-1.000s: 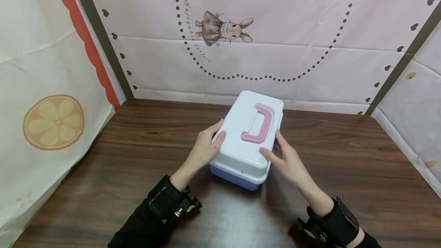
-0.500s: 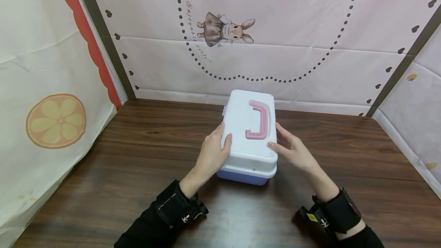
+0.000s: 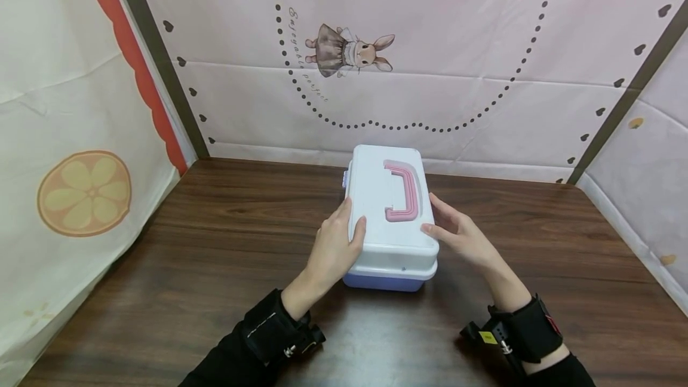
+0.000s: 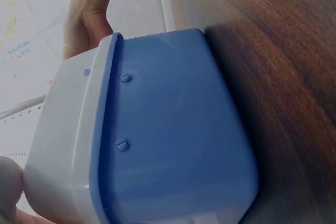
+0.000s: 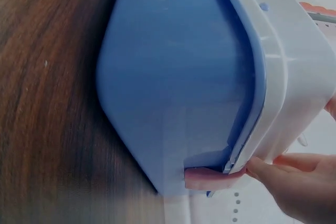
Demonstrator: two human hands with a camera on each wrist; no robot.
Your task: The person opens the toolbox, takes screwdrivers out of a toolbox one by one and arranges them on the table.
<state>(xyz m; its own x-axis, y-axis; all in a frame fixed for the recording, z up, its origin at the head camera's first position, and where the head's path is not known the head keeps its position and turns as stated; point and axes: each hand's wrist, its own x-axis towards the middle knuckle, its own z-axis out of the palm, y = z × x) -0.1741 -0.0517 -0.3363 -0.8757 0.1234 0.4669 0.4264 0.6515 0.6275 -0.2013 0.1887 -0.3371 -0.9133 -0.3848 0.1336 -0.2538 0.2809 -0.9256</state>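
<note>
A box (image 3: 376,229) with a white lid and a blue-purple base (image 3: 383,282) sits on the brown wooden table (image 3: 215,255), in the middle and toward the far edge, its short end facing the person. The lid lies down on the base, and a pink handle (image 3: 411,193) lies folded in a recess on top, nearer the right side. The left hand (image 3: 335,243) holds the near left part of the box, its grip clamped on the lid with the thumb on the upper edge and the fingers along the side. The right hand (image 3: 464,237) has its grip clamped on the right side, thumb on the lid's edge and the other fingers lower down, partly hidden. The right wrist view shows its fingers at the lid's rim, right by a pink tab (image 5: 210,178) on that side. Two blue pegs (image 4: 122,145) stand out from the near end of the base. Both wrists wear black bands (image 3: 529,327). Behind the table hangs a pale cloth (image 3: 457,28) printed with a rabbit (image 3: 349,51) lying sideways; an orange slice (image 3: 84,193) is printed on the cloth at the left.
</note>
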